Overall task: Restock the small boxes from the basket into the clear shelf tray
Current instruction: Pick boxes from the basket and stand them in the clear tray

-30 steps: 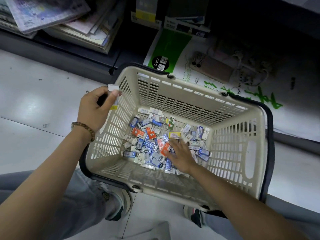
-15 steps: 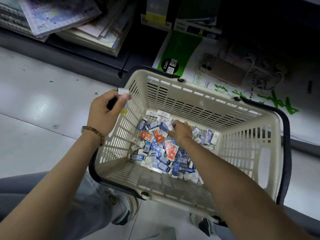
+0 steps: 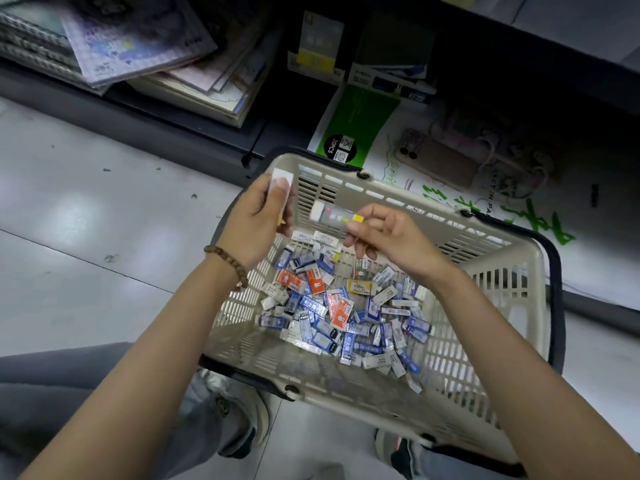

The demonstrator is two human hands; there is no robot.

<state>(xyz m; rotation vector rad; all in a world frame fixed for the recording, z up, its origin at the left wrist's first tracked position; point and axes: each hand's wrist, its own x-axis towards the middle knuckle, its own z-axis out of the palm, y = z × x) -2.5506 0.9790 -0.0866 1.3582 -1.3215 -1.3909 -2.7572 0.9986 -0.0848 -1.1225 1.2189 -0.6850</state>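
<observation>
Lifted from the pile, right hand (image 3: pixel 388 237) now pinches a small box (image 3: pixel 336 215) above the basket (image 3: pixel 502 271); left hand (image 3: pixel 258 220) grips another box (image 3: pixel 281 188).

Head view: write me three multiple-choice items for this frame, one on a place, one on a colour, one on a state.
1. Where do most small boxes lie? A in the basket B on a table C in a drawer
2. What colour is the basket? A red B cream C green
3. What is the right hand doing? A resting on a table B hanging empty C pinching a long box
A: the pile covers the basket bottom. B: its slotted walls are cream. C: its fingertips pinch the box above the pile.
</observation>
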